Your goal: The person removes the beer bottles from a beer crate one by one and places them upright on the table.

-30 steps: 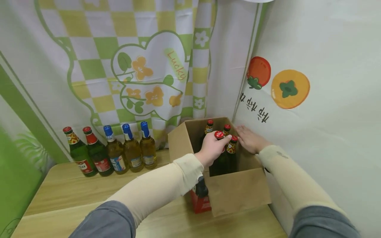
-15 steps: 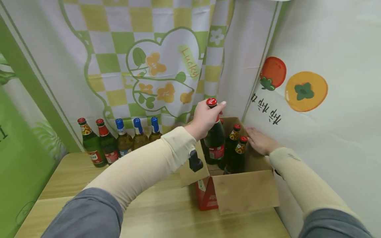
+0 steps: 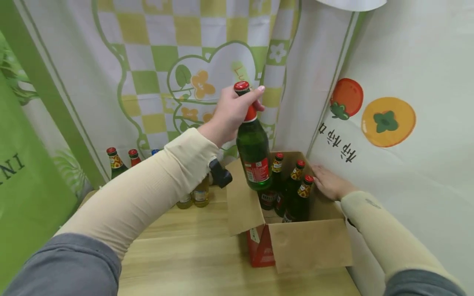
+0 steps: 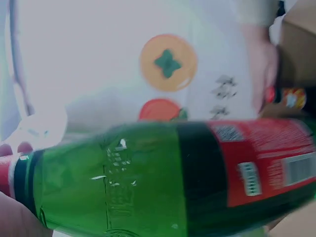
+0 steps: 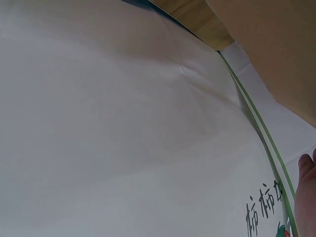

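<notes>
My left hand (image 3: 231, 111) grips a green beer bottle (image 3: 253, 142) by its red-wrapped neck, the thumb beside the red cap. Nearly upright, the bottle hangs over the left side of an open cardboard box (image 3: 311, 242). In the left wrist view the bottle (image 4: 138, 177) lies across the picture with its red label showing. My right hand (image 3: 331, 183) rests with fairly straight fingers along the box's right side; only part of that hand (image 5: 307, 197) shows in the right wrist view. Inside the box stand three green bottles (image 3: 301, 201) with red caps and patterned neck labels.
At the back left of the wooden table (image 3: 177, 259) stands a row of bottles, green ones (image 3: 116, 163) and pale yellow ones (image 3: 201, 193), partly hidden by my left forearm. A checkered curtain (image 3: 163, 57) hangs behind, and a white wall covering (image 3: 407, 185) is close on the right.
My left hand has lifted the green beer bottle up out of the box and moved it left. The right hand has stayed at the box's right side. The head view has shifted a little.
</notes>
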A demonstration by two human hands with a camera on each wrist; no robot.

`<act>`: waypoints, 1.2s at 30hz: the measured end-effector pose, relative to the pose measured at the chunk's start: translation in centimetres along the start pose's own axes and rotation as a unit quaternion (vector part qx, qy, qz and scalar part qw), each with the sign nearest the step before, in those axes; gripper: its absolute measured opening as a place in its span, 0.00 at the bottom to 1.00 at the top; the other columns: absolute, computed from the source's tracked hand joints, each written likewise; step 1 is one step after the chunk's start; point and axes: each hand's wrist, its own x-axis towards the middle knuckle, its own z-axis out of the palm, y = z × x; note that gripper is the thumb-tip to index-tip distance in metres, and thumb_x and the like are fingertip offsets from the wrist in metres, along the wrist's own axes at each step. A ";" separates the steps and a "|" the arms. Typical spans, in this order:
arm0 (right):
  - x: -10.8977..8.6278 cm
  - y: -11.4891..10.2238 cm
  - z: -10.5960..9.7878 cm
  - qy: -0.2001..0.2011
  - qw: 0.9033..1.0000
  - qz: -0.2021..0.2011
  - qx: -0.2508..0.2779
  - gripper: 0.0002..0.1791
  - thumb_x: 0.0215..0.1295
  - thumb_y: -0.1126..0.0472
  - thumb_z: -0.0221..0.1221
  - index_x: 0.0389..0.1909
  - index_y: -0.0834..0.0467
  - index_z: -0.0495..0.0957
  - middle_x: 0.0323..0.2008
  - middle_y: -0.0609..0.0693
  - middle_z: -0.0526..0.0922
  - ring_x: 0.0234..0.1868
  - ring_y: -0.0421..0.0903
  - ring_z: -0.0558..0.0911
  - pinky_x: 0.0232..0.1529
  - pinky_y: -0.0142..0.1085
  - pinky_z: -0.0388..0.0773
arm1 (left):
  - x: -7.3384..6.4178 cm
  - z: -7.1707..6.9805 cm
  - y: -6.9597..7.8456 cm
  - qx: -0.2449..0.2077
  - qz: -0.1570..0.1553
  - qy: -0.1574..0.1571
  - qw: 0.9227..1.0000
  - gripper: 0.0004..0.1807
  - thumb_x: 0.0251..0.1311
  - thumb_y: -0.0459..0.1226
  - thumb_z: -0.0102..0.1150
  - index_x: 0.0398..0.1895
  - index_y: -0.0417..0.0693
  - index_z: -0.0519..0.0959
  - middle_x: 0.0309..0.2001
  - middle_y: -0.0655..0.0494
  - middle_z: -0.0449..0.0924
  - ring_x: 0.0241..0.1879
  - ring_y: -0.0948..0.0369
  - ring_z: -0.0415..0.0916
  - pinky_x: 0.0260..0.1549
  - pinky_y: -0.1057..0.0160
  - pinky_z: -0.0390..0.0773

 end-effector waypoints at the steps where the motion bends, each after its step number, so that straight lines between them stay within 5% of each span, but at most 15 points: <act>1: 0.0 -0.1 0.1 0.004 1.000 -0.005 0.000 0.28 0.77 0.67 0.46 0.68 0.85 0.57 0.69 0.82 0.59 0.71 0.77 0.58 0.72 0.62 0.53 | -0.1 -0.7 0.4 0.001 0.006 -0.002 1.000 0.19 0.73 0.38 0.62 0.20 0.44 0.77 0.22 0.54 0.81 0.33 0.56 0.81 0.39 0.61 0.78; 8: 0.0 -0.4 0.2 0.017 1.000 -0.025 0.009 0.26 0.76 0.69 0.48 0.67 0.84 0.58 0.67 0.82 0.62 0.70 0.77 0.60 0.71 0.63 0.55 | -1.7 -4.8 1.9 0.008 -0.012 0.000 1.000 0.13 0.74 0.35 0.60 0.28 0.39 0.79 0.24 0.53 0.82 0.32 0.57 0.84 0.50 0.59 0.81; 16: -0.2 -0.4 0.5 0.000 1.000 -0.017 0.000 0.27 0.76 0.69 0.47 0.66 0.86 0.57 0.68 0.83 0.60 0.70 0.78 0.59 0.70 0.63 0.55 | -3.9 -9.3 -0.3 0.063 -0.043 0.019 0.997 0.10 0.74 0.35 0.60 0.40 0.35 0.82 0.27 0.55 0.84 0.36 0.58 0.86 0.56 0.57 0.79; 21: 0.3 -0.6 0.3 0.002 1.000 -0.022 0.005 0.27 0.76 0.70 0.47 0.66 0.86 0.57 0.68 0.84 0.60 0.70 0.79 0.59 0.70 0.63 0.55 | -5.0 -12.8 -3.1 0.130 -0.074 0.030 0.988 0.14 0.75 0.39 0.59 0.41 0.33 0.83 0.33 0.53 0.86 0.46 0.53 0.85 0.56 0.56 0.78; 26: 0.3 -0.2 0.3 0.005 1.000 -0.027 0.005 0.27 0.77 0.69 0.47 0.67 0.84 0.58 0.69 0.81 0.60 0.70 0.77 0.59 0.70 0.62 0.56 | -5.4 -15.2 -6.7 0.202 -0.093 0.045 0.974 0.18 0.76 0.43 0.58 0.43 0.33 0.85 0.43 0.46 0.87 0.52 0.50 0.81 0.46 0.57 0.77; 36: 0.3 -0.1 0.5 -0.001 1.000 -0.009 0.009 0.28 0.78 0.68 0.46 0.68 0.85 0.56 0.70 0.82 0.58 0.72 0.77 0.57 0.72 0.62 0.54 | -5.9 -18.0 -14.1 0.202 -0.093 0.079 0.972 0.18 0.76 0.42 0.58 0.46 0.32 0.83 0.56 0.39 0.82 0.57 0.48 0.76 0.59 0.48 0.74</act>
